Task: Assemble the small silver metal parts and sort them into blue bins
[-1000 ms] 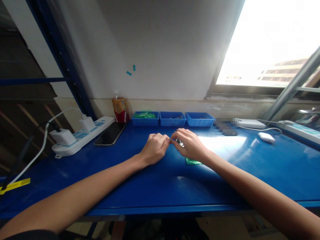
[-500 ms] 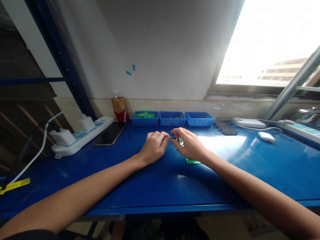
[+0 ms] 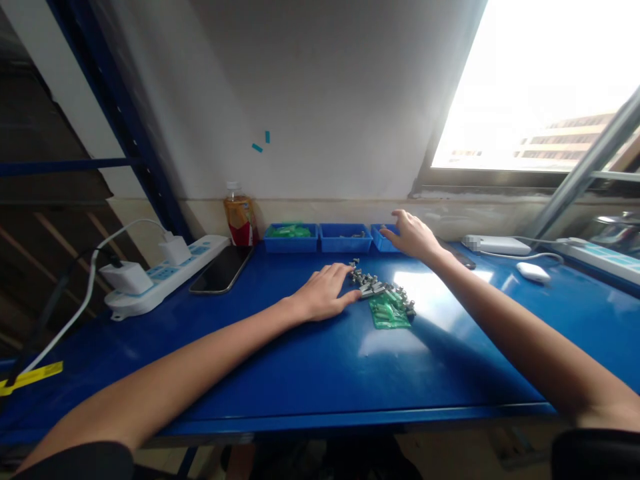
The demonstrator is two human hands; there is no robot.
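Note:
My left hand (image 3: 325, 295) lies on the blue table (image 3: 280, 360), fingers stretched toward a pile of small grey metal parts (image 3: 379, 288); its fingertips touch the pile's left end. A green plastic bag (image 3: 389, 314) lies under and in front of the pile. My right hand (image 3: 411, 235) is raised over the right blue bin (image 3: 381, 239) at the back, fingers spread, with nothing visible in them.
Two more blue bins stand at the back: a middle bin (image 3: 345, 238) and a left bin (image 3: 291, 237) with green bags. A drink bottle (image 3: 241, 215), a phone (image 3: 221, 269) and a white power strip (image 3: 163, 273) are at the left. White devices (image 3: 533, 272) lie at the right.
Both hands were pinched together over the parts. My right hand has since moved back to the right bin and opened, uncovering the pile. My left hand has flattened beside the pile.

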